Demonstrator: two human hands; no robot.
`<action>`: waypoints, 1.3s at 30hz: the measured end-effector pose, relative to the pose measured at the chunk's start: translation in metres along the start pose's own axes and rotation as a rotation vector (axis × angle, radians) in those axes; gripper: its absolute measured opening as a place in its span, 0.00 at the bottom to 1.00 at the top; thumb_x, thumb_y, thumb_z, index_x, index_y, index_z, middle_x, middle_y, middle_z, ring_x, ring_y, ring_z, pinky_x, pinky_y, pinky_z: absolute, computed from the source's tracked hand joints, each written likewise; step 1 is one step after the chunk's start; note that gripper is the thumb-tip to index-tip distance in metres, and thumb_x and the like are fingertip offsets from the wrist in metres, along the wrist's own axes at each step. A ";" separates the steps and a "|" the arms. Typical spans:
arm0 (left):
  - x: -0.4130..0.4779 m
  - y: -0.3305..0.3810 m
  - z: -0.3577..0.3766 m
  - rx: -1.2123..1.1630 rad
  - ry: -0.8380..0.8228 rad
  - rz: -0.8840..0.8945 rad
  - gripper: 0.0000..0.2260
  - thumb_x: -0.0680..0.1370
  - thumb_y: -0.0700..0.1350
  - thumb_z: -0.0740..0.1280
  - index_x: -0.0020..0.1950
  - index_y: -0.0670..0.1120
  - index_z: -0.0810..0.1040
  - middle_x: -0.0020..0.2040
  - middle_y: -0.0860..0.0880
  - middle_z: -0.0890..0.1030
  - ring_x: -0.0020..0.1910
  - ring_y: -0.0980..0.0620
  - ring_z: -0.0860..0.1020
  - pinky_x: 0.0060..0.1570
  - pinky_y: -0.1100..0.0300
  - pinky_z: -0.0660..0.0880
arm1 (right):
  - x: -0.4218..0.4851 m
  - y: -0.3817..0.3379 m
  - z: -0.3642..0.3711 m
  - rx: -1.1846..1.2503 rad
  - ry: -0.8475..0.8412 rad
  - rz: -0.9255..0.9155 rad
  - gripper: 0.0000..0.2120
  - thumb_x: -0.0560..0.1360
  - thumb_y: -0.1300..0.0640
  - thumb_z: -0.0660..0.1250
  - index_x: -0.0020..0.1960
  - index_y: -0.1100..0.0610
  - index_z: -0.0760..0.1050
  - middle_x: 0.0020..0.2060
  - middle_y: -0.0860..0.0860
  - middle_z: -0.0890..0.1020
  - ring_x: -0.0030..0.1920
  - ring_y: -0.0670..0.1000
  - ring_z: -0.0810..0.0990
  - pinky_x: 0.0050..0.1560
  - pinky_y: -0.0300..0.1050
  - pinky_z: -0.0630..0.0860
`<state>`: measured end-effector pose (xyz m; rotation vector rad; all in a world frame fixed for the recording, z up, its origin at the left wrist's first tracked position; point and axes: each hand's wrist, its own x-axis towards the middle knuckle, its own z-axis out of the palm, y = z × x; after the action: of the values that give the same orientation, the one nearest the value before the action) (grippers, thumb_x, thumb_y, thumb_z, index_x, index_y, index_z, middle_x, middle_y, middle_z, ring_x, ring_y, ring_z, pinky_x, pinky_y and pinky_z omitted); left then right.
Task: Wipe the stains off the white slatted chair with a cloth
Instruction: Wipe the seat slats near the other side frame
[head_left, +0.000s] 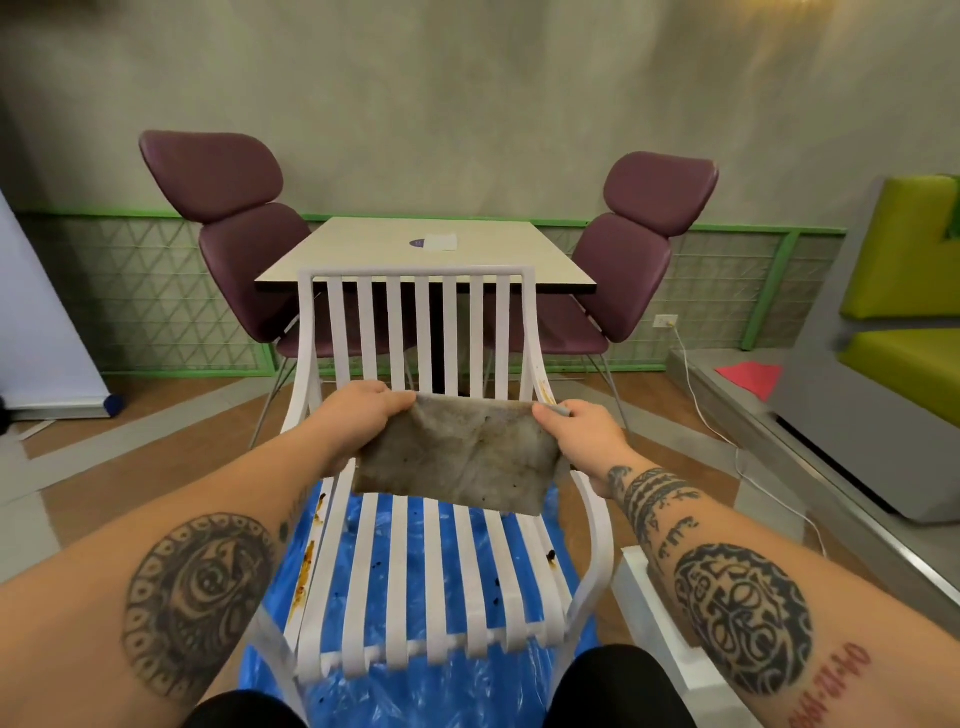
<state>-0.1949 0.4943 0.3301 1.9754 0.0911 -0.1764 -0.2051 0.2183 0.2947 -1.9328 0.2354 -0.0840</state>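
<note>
A white slatted chair (415, 561) stands right in front of me, its back toward the table. Orange-brown stains (306, 566) run along its left seat slat, with a dark spot (551, 557) on the right slat and a smear on the right back post (545, 391). A dirty grey cloth (457, 457) hangs spread above the seat. My left hand (358, 410) pinches its upper left corner and my right hand (576, 431) pinches its upper right corner.
Blue plastic sheeting (415, 696) lies under the chair. A beige table (415, 249) with two purple chairs (228, 228) (639, 244) stands behind. A white block (654, 613) sits at my right, and a white cable (727, 441) crosses the floor toward a green bench (904, 291).
</note>
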 end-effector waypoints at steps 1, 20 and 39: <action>-0.001 0.005 0.006 -0.071 0.009 -0.029 0.15 0.80 0.54 0.69 0.52 0.42 0.80 0.50 0.39 0.85 0.50 0.40 0.84 0.53 0.43 0.82 | 0.000 -0.003 0.005 0.035 0.042 0.014 0.18 0.76 0.43 0.68 0.46 0.59 0.80 0.44 0.56 0.84 0.44 0.54 0.82 0.43 0.52 0.79; 0.039 -0.013 0.109 -0.235 -0.226 -0.197 0.22 0.84 0.61 0.56 0.60 0.48 0.81 0.54 0.50 0.86 0.53 0.47 0.84 0.58 0.45 0.79 | 0.019 0.045 0.049 0.123 0.330 0.010 0.07 0.78 0.54 0.64 0.42 0.52 0.76 0.36 0.49 0.79 0.37 0.51 0.76 0.36 0.43 0.72; 0.167 -0.230 0.192 0.629 -0.213 0.000 0.17 0.83 0.49 0.60 0.71 0.52 0.75 0.70 0.49 0.75 0.66 0.48 0.74 0.68 0.46 0.73 | 0.043 0.260 0.118 -0.710 -0.015 0.173 0.20 0.75 0.63 0.62 0.66 0.52 0.77 0.63 0.53 0.74 0.64 0.54 0.71 0.64 0.46 0.68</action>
<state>-0.0790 0.4081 0.0188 2.5656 -0.1187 -0.4583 -0.1755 0.2261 0.0074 -2.6037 0.4676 0.1503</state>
